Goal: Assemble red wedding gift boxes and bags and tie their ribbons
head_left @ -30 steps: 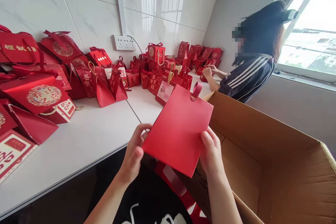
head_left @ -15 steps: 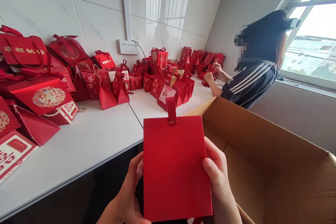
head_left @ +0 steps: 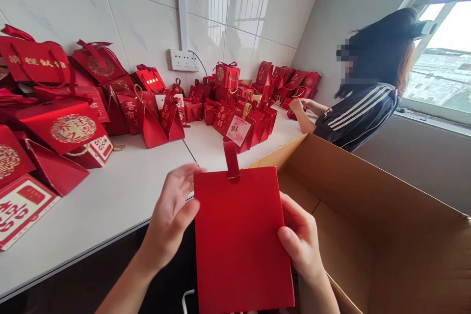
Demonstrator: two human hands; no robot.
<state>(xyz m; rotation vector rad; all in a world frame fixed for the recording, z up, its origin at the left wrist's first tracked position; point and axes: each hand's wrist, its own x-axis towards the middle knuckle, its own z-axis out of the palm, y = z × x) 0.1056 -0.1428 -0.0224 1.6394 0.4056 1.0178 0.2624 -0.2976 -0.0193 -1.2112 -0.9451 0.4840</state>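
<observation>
A red gift box (head_left: 241,240) with a plain face toward me and a ribbon loop (head_left: 231,159) on top is held upright close to the camera. My right hand (head_left: 302,240) grips its right edge, thumb on the front and fingers behind. At the upper left edge of the box, my left hand (head_left: 174,211) has its fingers apart; its fingertips are slightly blurred, and whether they touch the box I cannot tell. Beyond the box, a cluster of red gift boxes (head_left: 239,130) stands on the white counter (head_left: 143,184).
A large open cardboard box (head_left: 368,186) stands at the right. More red boxes (head_left: 73,125) are piled at the left along the tiled wall. A co-worker (head_left: 360,108) at the far right handles a red box at the counter. A power socket (head_left: 184,60) is on the wall.
My left hand has let go of the gift box's lower left side and moved up to its upper left edge. The box has shifted slightly left, still in my right hand.
</observation>
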